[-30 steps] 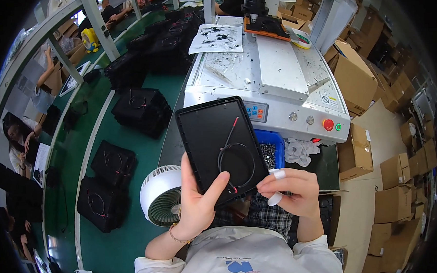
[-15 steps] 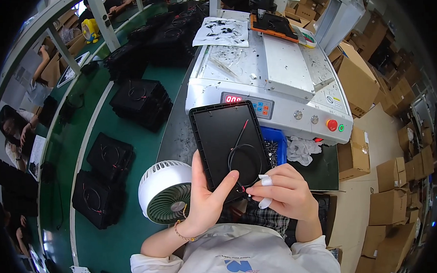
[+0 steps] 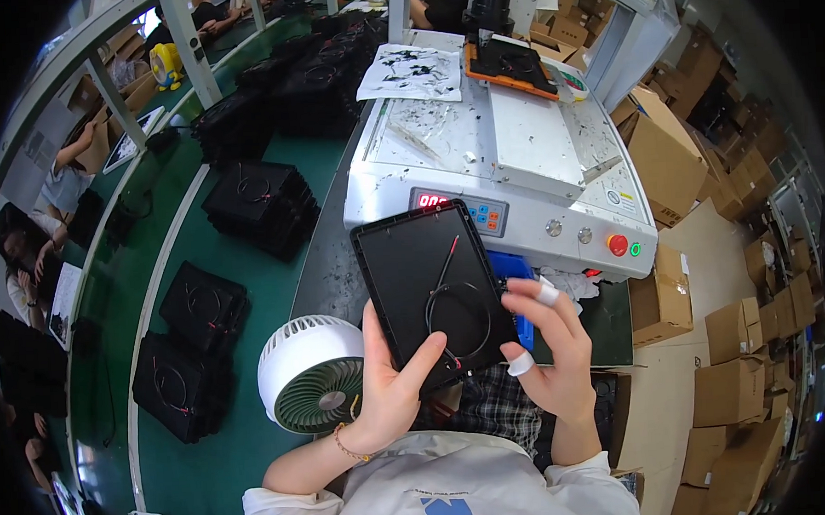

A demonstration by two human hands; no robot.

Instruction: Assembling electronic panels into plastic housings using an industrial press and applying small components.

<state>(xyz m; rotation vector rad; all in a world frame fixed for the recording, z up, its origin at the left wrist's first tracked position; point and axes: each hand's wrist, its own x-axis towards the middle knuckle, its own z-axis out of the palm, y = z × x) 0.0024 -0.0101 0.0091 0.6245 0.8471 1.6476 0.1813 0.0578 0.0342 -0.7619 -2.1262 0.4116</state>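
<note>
Right hand (image 3: 561,371), now wide, has left wire (image 3: 447,267); left hand (image 3: 391,396) holds panel (image 3: 406,281). Probable step: wire placement; next likely needs steady grip

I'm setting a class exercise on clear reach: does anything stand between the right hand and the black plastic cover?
Nothing visible does. The right hand is open beside the right edge of the black plastic cover; contact can't be told. The blue bin lies beyond them, and the left hand grips the cover's lower left.
</note>
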